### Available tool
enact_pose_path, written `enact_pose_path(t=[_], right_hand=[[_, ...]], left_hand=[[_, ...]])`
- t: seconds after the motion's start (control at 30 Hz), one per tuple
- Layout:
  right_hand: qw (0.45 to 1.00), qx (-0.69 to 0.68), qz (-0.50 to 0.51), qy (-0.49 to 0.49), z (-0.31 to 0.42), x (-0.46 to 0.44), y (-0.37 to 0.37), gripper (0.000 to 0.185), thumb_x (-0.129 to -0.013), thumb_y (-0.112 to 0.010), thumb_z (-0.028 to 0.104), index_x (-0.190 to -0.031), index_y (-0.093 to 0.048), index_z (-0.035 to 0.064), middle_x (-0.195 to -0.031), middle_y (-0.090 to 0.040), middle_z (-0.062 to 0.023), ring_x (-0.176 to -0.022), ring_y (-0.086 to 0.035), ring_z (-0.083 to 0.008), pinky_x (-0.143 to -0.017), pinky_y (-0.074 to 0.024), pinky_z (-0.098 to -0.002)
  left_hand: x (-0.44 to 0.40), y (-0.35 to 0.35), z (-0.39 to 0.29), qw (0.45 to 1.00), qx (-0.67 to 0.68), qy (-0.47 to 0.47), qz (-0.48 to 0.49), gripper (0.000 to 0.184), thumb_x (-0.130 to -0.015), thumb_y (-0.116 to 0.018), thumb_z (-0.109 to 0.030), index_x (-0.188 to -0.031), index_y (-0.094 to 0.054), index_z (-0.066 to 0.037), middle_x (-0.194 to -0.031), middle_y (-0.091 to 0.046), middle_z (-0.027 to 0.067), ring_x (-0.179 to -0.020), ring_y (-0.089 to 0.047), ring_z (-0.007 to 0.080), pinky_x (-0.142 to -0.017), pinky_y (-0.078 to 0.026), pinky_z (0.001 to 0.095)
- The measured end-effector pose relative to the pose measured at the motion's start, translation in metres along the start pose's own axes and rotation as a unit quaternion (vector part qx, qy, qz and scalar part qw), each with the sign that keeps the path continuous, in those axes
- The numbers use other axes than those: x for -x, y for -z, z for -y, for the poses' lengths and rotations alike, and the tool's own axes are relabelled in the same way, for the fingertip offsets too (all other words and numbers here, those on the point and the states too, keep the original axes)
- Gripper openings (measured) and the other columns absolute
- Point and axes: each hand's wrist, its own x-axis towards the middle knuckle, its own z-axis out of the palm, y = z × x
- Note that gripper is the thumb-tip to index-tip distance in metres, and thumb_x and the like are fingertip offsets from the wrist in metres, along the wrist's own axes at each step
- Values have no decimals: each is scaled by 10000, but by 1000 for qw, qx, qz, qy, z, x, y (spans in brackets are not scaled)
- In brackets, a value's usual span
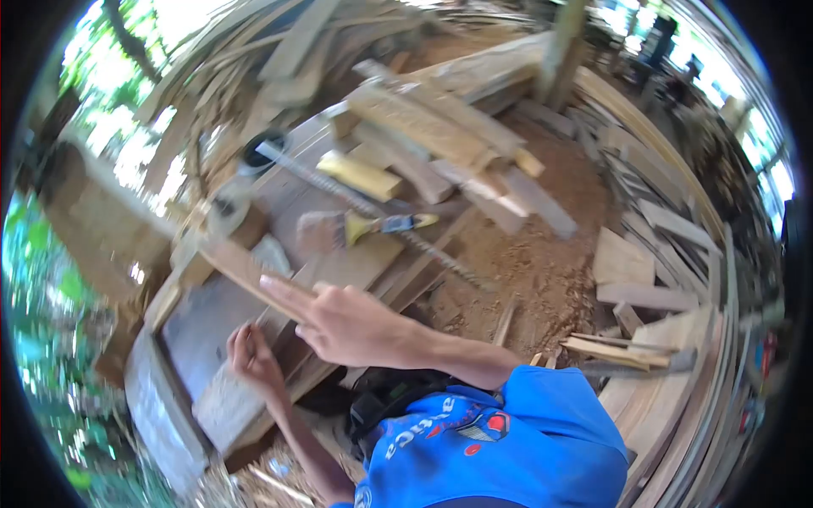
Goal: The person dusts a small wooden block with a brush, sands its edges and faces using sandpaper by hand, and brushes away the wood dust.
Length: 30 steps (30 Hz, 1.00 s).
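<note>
My right hand [351, 326] is wrapped round a flat, pale wooden stick [241, 269], with the index finger stretched along it. Its far end reaches up and left, close to a round, pale object [229, 212] that is too blurred to name. Lower and to the left, my left hand [254, 356] is held with its fingers curled together above a board on the bench; whether anything is between them is hidden. Beyond my right hand, a wide paintbrush [343, 229] with a yellow handle lies on the wooden bench [296, 199].
A long metal drill bit [373, 207] lies beside the paintbrush. Several wood blocks [432, 127] are piled further back, near a dark round container [264, 151]. Wood shavings [517, 279] cover the ground. Planks [669, 381] are stacked at the right.
</note>
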Motion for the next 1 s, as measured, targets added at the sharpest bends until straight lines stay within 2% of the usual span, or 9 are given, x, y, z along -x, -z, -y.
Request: enact_pose_path(t=[0.03,0.1,0.3,0.4,0.57,0.67,0.7,0.9,1.0], right_hand=[[999,-27,12,30,8,0,3,694,-832,-600,117,-1452,-293,78,-958,-601,-322,-781,-642,-427,-684,-554,-456],[989,-50,-40,131,7,-6,-13,674,-832,-617,112,-1444,-333,110,-1260,-563,-180,-1020,-603,-368,-812,-536,-431],[994,16,102,21,-1,-14,-31,626,-815,-628,67,-1402,-413,96,-1210,-585,-212,-1015,-597,-402,-861,-495,-447],[995,-24,10,95,4,-15,-26,613,-834,-616,121,-1412,-414,161,-933,-615,-271,-808,-627,-437,-731,-514,-486],[974,-90,-95,184,6,-19,-41,599,-828,-627,103,-1397,-442,147,-909,-616,-255,-816,-612,-434,-750,-497,-468],[994,7,81,72,-7,-16,-36,613,-819,-634,86,-1398,-440,137,-913,-626,-241,-820,-609,-428,-749,-500,-462],[994,24,88,62,0,-15,-29,629,-813,-640,91,-1404,-435,153,-883,-623,-242,-820,-609,-431,-743,-500,-462],[977,-89,-99,169,14,-13,-38,615,-816,-632,90,-1398,-446,168,-864,-611,-260,-811,-608,-428,-747,-492,-453],[994,1,70,80,-8,-17,-38,615,-817,-630,78,-1398,-447,162,-897,-619,-262,-827,-608,-426,-759,-489,-448]], left_hand=[[-1,1,-6,999,-31,-18,1,103,-834,-661,2,-927,-670,45,-942,-643,131,-808,-620,204,-724,-507,295],[-3,3,-10,998,-45,-32,5,106,-816,-665,-4,-916,-683,22,-900,-660,130,-798,-629,227,-732,-501,311],[-3,7,-11,1000,-8,-20,-7,115,-796,-665,8,-910,-683,12,-875,-659,123,-766,-641,238,-694,-498,305],[-7,8,-19,1000,-1,3,-2,117,-790,-691,-10,-906,-687,4,-876,-657,117,-751,-641,237,-672,-500,308],[-6,8,-18,1000,10,3,-10,114,-785,-694,2,-898,-688,2,-871,-653,121,-731,-638,242,-651,-502,307],[-5,9,-17,1000,23,19,4,106,-786,-692,-5,-892,-687,3,-861,-650,120,-732,-635,242,-651,-504,319],[-6,9,-17,1000,10,6,1,97,-783,-695,-11,-878,-688,3,-854,-643,119,-731,-628,240,-645,-498,322],[-5,7,-18,999,37,19,-15,97,-782,-693,-15,-876,-687,5,-863,-644,116,-743,-625,243,-646,-488,319],[-4,8,-15,1000,28,1,-12,123,-785,-697,-21,-903,-682,7,-864,-655,105,-765,-637,224,-672,-499,300]])
